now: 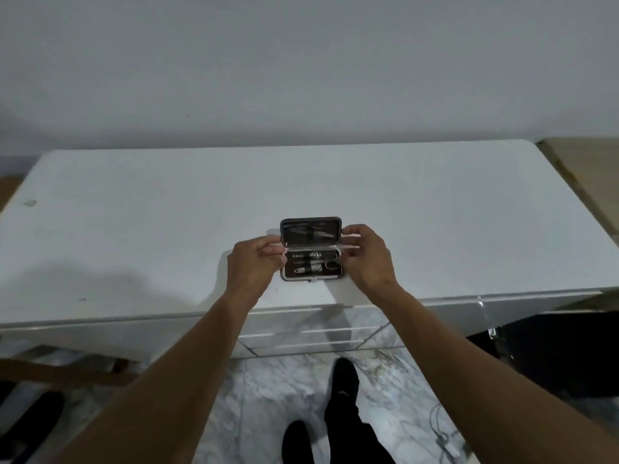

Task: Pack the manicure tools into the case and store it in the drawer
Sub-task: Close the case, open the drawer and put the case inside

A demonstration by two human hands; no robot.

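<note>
A small dark manicure case [311,249] lies open on the white dresser top [167,229], its lid tilted up at the back. Several metal tools [313,264] sit strapped in the lower half, and more lie under a strap in the lid [310,233]. My left hand [254,262] pinches the case's left edge near the hinge. My right hand [366,257] grips the right edge, fingers curled at the lid's corner. The drawer fronts [301,333] below the top are closed.
The dresser stands against a plain wall. The floor below is marble-patterned tile [268,396], with my dark-clad legs and feet [341,396] on it. A wooden piece [67,370] lies at the lower left, a dark object [552,356] at the lower right.
</note>
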